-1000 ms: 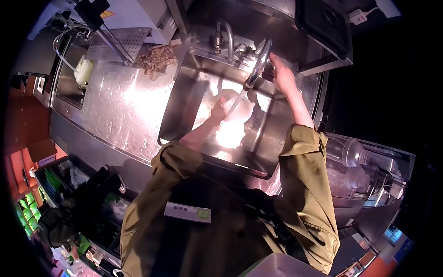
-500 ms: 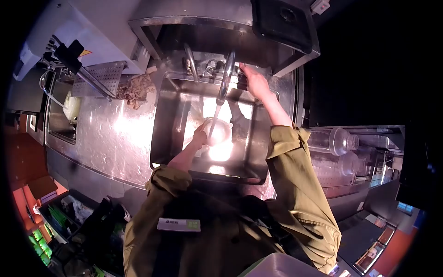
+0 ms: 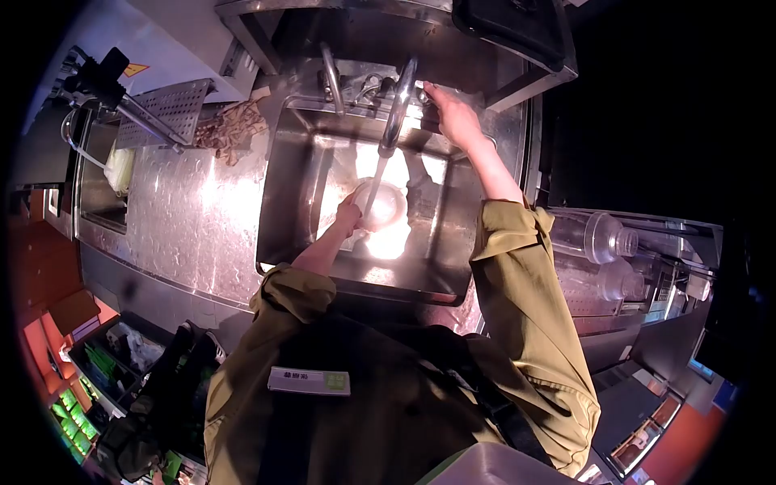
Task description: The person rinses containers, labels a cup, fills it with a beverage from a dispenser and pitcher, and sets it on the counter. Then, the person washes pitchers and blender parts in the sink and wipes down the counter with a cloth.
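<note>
In the head view, my left hand (image 3: 349, 217) grips the near-left rim of a pale round bowl (image 3: 386, 212) inside the metal sink (image 3: 283, 194). Water runs from the curved faucet (image 3: 398, 113) down into the bowl. My right hand (image 3: 457, 121) reaches to the back of the sink, its fingers closed at the tap handle (image 3: 426, 87) just right of the faucet. The fingertips there are small and partly hidden. Strong glare lies on the sink floor around the bowl.
A second spout (image 3: 331, 81) stands left of the faucet. Crumpled brown cloth (image 3: 232, 131) lies on the steel counter (image 3: 178, 210). Clear plastic containers (image 3: 594, 238) lie at the right. A metal shelf (image 3: 347, 10) overhangs the back, holding a black tray (image 3: 513, 28).
The view has shifted, so the sink and faucet sit slightly higher. Water still runs into the bowl. My left hand keeps its hold and my right hand stays at the tap handle.
</note>
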The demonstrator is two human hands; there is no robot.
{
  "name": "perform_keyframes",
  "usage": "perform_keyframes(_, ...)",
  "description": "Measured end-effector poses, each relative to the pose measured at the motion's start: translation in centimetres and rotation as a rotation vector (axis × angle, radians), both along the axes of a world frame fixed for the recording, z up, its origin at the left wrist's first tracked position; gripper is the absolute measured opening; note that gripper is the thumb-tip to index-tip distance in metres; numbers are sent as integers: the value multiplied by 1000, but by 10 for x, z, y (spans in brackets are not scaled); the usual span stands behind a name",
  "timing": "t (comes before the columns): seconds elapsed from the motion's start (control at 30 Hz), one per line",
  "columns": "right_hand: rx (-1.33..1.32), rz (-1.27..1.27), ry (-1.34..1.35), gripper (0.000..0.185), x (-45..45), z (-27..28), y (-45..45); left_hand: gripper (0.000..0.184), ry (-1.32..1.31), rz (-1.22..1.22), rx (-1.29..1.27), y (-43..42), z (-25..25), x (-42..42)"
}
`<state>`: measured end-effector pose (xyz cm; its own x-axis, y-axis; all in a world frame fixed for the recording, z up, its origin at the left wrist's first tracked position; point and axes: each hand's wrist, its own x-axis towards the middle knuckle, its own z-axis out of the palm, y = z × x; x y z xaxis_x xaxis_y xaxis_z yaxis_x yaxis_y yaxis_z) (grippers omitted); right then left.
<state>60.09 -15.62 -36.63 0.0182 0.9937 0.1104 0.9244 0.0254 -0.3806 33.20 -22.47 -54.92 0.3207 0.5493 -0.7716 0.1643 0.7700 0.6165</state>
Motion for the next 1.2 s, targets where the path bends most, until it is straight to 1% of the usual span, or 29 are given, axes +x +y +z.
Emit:
perform_keyframes(0.03, 8, 0, -7, 63, 0, 0, 0, 67, -18, 26, -10, -1, -3, -1)
perform_keyframes(0.1, 25, 0, -21, 59, 1, -1, 0, 66, -15, 27, -35, -1, -8, -2)
perform_keyframes(0.2, 41, 7, -14, 59, 1, -2, 0, 67, -25, 28, -49, -1, -16, -3)
perform_keyframes(0.3, -39, -20, -3, 60, 1, 1, -1, 66, -31, 47, -23, -3, -35, -6)
perform_keyframes(0.33, -7, -20, 3, 60, 0, 0, -2, 66, -32, 56, -8, -4, -37, -7)
perform_keyframes(0.37, 27, -21, 11, 60, -2, -2, -3, 65, -47, 115, -13, -4, -38, -9)
perform_keyframes(0.43, 60, -38, 40, 62, -3, -7, -4, 64, -83, 238, -27, -6, -23, -8)
perform_keyframes(0.5, 58, -69, 90, 64, -6, -10, -5, 61, -59, 245, -2, -2, -13, -9)
perform_keyframes(0.67, 167, -189, 144, 50, -21, 1, -15, 51, 44, 230, 46, 7, 2, -16)
perform_keyframes(0.73, 188, -204, 140, 46, -23, 2, -17, 47, 35, 239, 24, 7, 26, -16)
perform_keyframes(0.8, 199, -183, 113, 43, -23, 0, -18, 47, -46, 271, -47, 7, 33, -15)
perform_keyframes(0.9, 93, -212, 187, 41, -25, 3, -21, 46, -161, 321, -156, 8, 39, -18)
perform_keyframes(0.93, 105, -217, 180, 40, -26, 4, -21, 46, -198, 338, -193, 8, 37, -20)
perform_keyframes(0.97, 116, -221, 174, 39, -27, 4, -22, 47, -262, 283, -153, 7, 6, -26)
perform_keyframes(1.0, 127, -226, 168, 38, -28, 4, -23, 49, -326, 227, -114, 3, -56, -35)
perform_keyframes(1.07, 119, -233, 136, 39, -32, 5, -24, 52, -343, 172, -95, -1, -94, -39)
perform_keyframes(1.2, 143, -232, 102, 41, -32, 2, -25, 60, -133, 136, -91, -8, -87, -33)
